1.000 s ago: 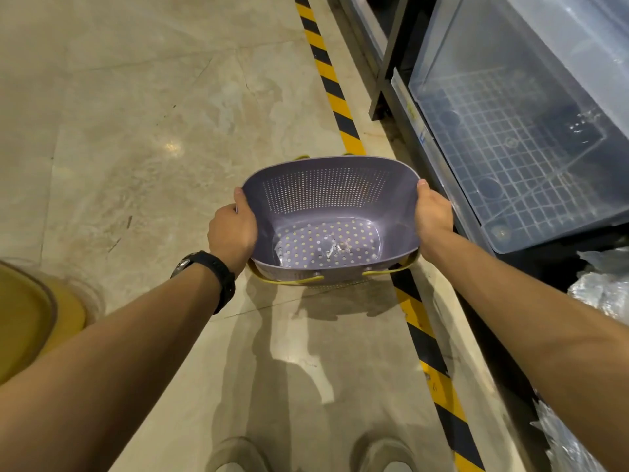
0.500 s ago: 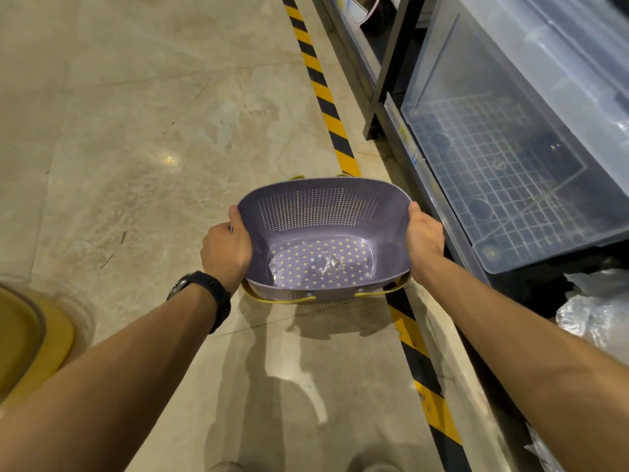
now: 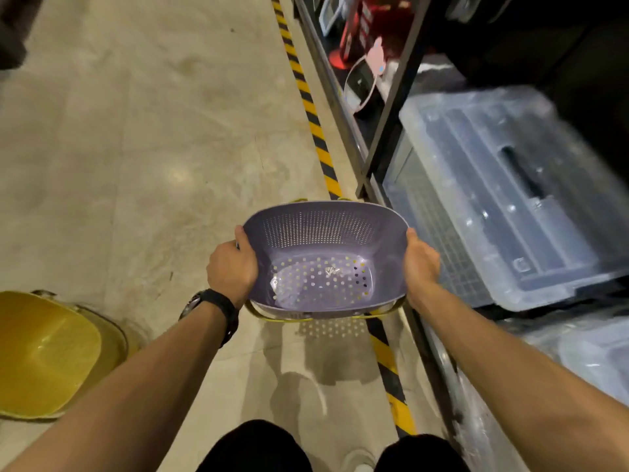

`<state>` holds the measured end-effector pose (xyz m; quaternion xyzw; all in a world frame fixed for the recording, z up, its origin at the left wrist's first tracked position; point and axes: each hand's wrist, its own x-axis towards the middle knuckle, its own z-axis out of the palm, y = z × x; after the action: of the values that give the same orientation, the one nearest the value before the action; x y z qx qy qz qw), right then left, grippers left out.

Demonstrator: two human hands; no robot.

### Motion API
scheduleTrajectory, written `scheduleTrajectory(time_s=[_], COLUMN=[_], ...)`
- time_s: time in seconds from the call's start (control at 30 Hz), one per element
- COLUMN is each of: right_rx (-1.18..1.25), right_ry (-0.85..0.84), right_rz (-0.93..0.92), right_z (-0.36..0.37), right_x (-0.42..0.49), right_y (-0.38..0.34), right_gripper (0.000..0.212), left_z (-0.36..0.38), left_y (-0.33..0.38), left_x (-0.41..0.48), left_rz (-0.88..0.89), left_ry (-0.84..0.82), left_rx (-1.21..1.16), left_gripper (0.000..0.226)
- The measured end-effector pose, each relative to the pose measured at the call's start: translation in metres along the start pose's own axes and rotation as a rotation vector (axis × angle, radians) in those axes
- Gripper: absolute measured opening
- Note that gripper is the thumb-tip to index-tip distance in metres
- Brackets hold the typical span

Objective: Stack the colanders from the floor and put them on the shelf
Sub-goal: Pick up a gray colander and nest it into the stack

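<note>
colanders: purple colander [image 3: 323, 264] nested in a yellow one, left hand [image 3: 231, 272] and right hand [image 3: 420, 264] clamped on its rim, beside the shelf [image 3: 384, 107]; stacking looks done, shelving remains.

Left of you: bare beige stone floor [image 3: 143, 137] lies open | right: dark metal shelf upright [image 3: 391, 107] and clear plastic lidded bin [image 3: 503, 199] block your reach | lower left: yellow plastic tub [image 3: 44, 356] stands close.
</note>
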<state>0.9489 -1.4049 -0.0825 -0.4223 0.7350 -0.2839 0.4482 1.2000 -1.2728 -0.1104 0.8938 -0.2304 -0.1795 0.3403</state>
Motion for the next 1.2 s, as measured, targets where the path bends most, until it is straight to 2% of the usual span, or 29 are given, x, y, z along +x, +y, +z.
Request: scheduleTrajectory(time_s=[0.17, 0.47, 0.63, 0.87, 1.2], right_rx=[-0.063, -0.044, 0.028, 0.078, 0.118], right_ry=[-0.013, -0.064, -0.126, -0.131, -0.115], right_rz=[-0.063, -0.028, 0.014, 0.008, 0.013], right_z=[-0.050, -0.145, -0.190, -0.233, -0.266], right_x=[-0.057, -0.189, -0.235, -0.262, -0.262], right_y=[-0.107, -0.293, -0.367, -0.414, -0.402], right_gripper=[0.052, 0.053, 0.043, 0.037, 0.037], left_z=[-0.098, -0.295, -0.375, -0.414, -0.404], left_y=[0.083, 0.232, 0.301, 0.352, 0.367], left_x=[-0.017, -0.057, -0.082, -0.108, -0.133], left_rz=[0.013, -0.020, -0.018, -0.020, -0.051], left_ry=[0.010, -0.001, -0.011, -0.007, -0.044], left_rx=[-0.023, -0.051, -0.074, -0.120, -0.129], left_gripper=[0.066, 0.067, 0.068, 0.067, 0.072])
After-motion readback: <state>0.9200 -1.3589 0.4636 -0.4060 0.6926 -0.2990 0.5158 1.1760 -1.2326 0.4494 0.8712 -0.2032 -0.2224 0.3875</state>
